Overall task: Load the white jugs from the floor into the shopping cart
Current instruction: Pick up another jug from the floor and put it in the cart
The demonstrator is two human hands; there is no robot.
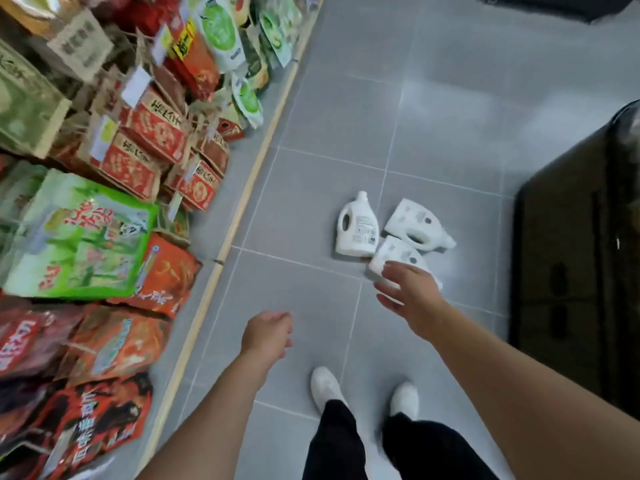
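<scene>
Three white jugs lie flat on the grey tile floor. The left jug [356, 226] points its cap away from me, and the right jug [417, 225] lies at a slant beside it. The nearest jug [394, 254] is partly hidden behind my right hand [407, 291], which reaches out above it with fingers spread and holds nothing. My left hand [268, 332] hangs lower over bare floor, its fingers loosely curled and empty. No shopping cart can be made out with certainty.
Shelves packed with red, orange and green bagged goods [104, 202] run along the left, ending at a wooden floor edge [242, 202]. A large dark object [581, 258] stands at the right. My white shoes [325, 386] stand on the tiles below the hands.
</scene>
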